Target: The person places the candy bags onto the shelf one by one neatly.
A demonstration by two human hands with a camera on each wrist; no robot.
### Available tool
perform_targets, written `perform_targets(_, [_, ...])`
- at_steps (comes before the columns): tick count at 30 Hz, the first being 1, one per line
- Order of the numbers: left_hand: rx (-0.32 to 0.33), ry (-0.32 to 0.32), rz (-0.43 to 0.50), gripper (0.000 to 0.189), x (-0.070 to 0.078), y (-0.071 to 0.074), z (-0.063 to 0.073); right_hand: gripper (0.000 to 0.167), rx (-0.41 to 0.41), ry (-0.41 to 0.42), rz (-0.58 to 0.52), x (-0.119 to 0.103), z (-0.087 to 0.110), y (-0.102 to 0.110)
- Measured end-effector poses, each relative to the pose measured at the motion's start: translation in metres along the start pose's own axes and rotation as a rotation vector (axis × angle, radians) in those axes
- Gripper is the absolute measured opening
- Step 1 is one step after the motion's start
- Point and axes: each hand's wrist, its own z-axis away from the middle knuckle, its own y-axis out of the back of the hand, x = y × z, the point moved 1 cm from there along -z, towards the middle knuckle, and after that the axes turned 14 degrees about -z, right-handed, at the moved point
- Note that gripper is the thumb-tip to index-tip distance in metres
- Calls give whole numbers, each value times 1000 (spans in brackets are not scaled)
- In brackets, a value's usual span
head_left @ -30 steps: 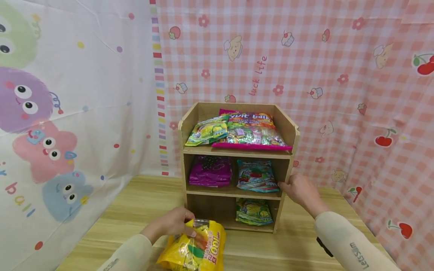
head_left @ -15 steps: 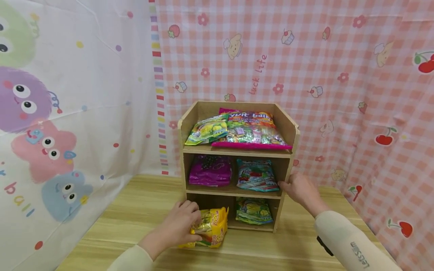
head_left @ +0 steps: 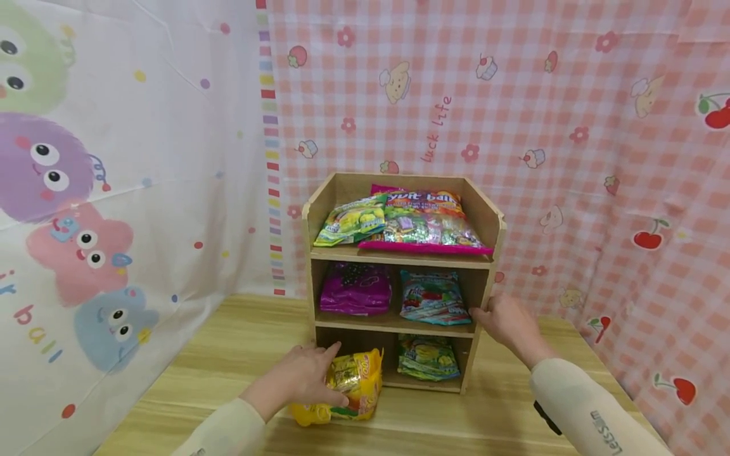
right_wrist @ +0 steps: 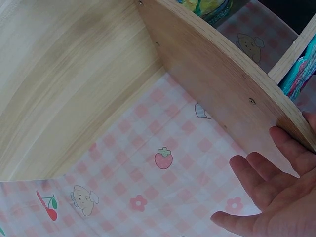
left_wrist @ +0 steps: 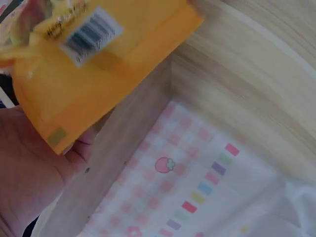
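My left hand [head_left: 299, 380] rests over a yellow candy bag [head_left: 356, 383], thumb stretched across its front and index finger extended above it. The bag lies tilted on the table before the shelf's bottom left compartment. In the left wrist view, the bag's barcode end [left_wrist: 98, 64] hides most of the fingers. My right hand [head_left: 507, 323] pinches the front edge of the wooden shelf's right side panel [right_wrist: 222, 69], thumb over the edge. Its other fingers [right_wrist: 247, 175] are spread along the panel's outer face.
A fruit balls bag [head_left: 422, 221] and a green-yellow bag [head_left: 353, 221] lie on the top shelf. The middle level holds a purple bag [head_left: 356, 291] and a teal bag [head_left: 433, 297]. Another green bag [head_left: 428, 358] sits bottom right. Patterned cloths [head_left: 513, 114] surround the table [head_left: 228, 342].
My left hand has moved the yellow bag up to the bottom left compartment's front, and the bag has turned. Over the last half second its fingers have spread. My right hand has stayed put.
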Motion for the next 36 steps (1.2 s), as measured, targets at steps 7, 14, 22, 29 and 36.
perform_targets(7, [38,-87,-91,70,4,1,1,44,4,3,18,-2,-1,0])
perform_targets(14, [199,-163,-258,38,17,-3,6,43,4,0,25,-2,-2,0])
perform_targets(22, [141,-75,-196,81,34,-13,13,44,13,1,28,0,-2,1])
perform_targets(29, [107,-50,61,57,14,-18,10,43,7,-8,28,0,-1,0])
perform_targets(36, [-52,78,309,73,-13,-34,6,43,8,-9,21,0,0,-1])
